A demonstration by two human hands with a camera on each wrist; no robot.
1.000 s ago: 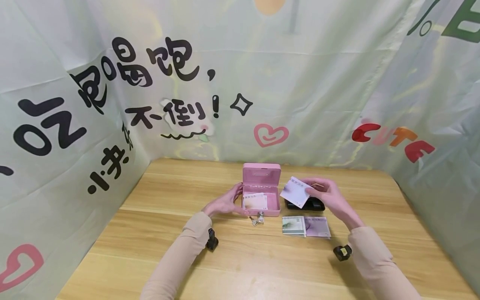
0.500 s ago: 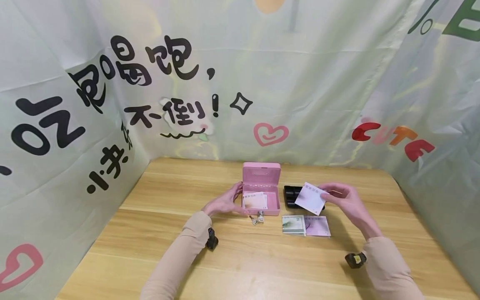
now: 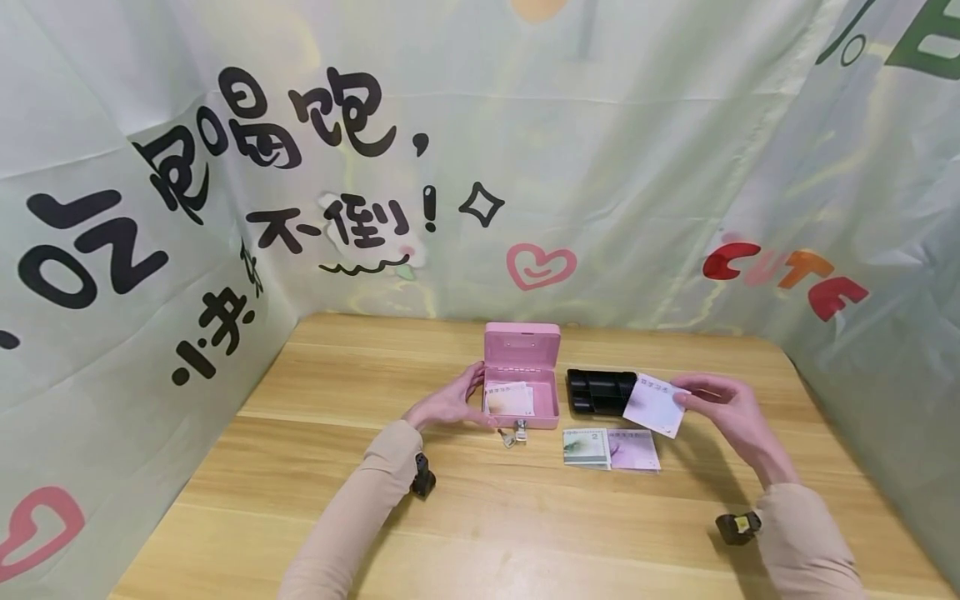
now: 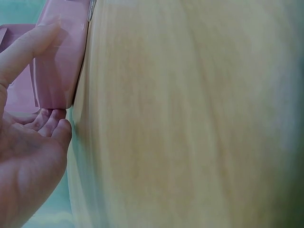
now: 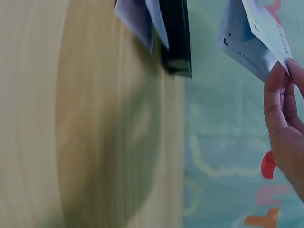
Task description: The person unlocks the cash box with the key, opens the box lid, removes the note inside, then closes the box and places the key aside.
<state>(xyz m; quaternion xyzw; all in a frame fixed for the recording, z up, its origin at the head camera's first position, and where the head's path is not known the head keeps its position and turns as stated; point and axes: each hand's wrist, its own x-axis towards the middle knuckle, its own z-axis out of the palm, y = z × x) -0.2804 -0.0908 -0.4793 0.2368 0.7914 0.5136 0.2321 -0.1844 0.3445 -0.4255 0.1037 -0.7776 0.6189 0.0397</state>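
My left hand [image 3: 448, 402] holds the left front corner of an open pink cash box [image 3: 522, 344]. In the left wrist view, the thumb lies along the box's front wall [image 4: 59, 61] and the fingers bend at its side. Pale play banknotes [image 3: 510, 400] lie inside the box. Between thumb and fingers, my right hand [image 3: 726, 412] pinches a folded pale banknote [image 3: 651, 406]. It is raised over the right end of a black compartment tray [image 3: 600, 393], overlapping it in the head view. The right wrist view shows the held note's folded halves [image 5: 247, 50] spread apart.
In front of the tray, a green folded banknote [image 3: 585, 448] lies beside a purple one [image 3: 634, 451]. A small padlock [image 3: 521, 431] hangs at the box's front, keys [image 3: 508, 439] beside it. Printed cloth walls [image 3: 637, 208] rise around the wooden table [image 3: 480, 533].
My right hand has moved right with the pale banknote, away from the cash box and across the black tray, uncovering most of it. The left hand stays at the box.
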